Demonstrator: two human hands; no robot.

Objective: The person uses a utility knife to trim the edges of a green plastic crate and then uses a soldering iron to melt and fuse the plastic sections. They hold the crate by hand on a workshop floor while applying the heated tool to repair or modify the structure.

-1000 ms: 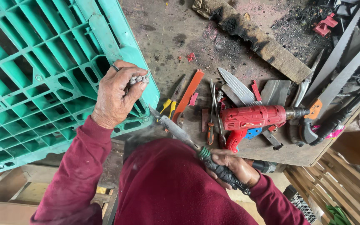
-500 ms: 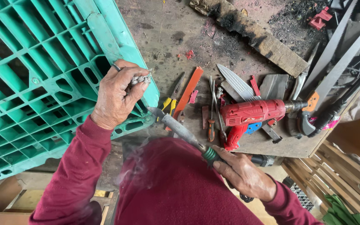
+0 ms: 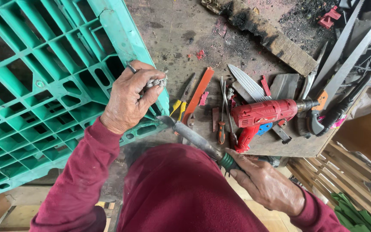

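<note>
My left hand [image 3: 129, 101] is closed around a short piece of grey twisted rope [image 3: 155, 81], held against the edge of a green plastic pallet [image 3: 35, 86]. My right hand [image 3: 265, 184] grips the green-wrapped handle of a long metal tool [image 3: 194, 137]. The tool's flat blade tip rests at the pallet's edge, just below my left hand. Both arms wear dark red sleeves, and my red-clothed lap fills the lower middle.
A red power drill [image 3: 267, 114] lies on the worn wooden board [image 3: 181, 34], beside yellow-handled pliers [image 3: 179, 105], an orange strip [image 3: 198, 94], screwdrivers [image 3: 222, 116] and a serrated blade [image 3: 247, 83]. A charred plank [image 3: 263, 34] and saw blades [image 3: 348, 56] lie at the upper right. Wooden slats [image 3: 353, 172] sit at the right.
My right hand has slid back down the tool's handle toward my body, and the blade tip has come closer under my left hand. My left hand keeps the rope at the pallet's edge.
</note>
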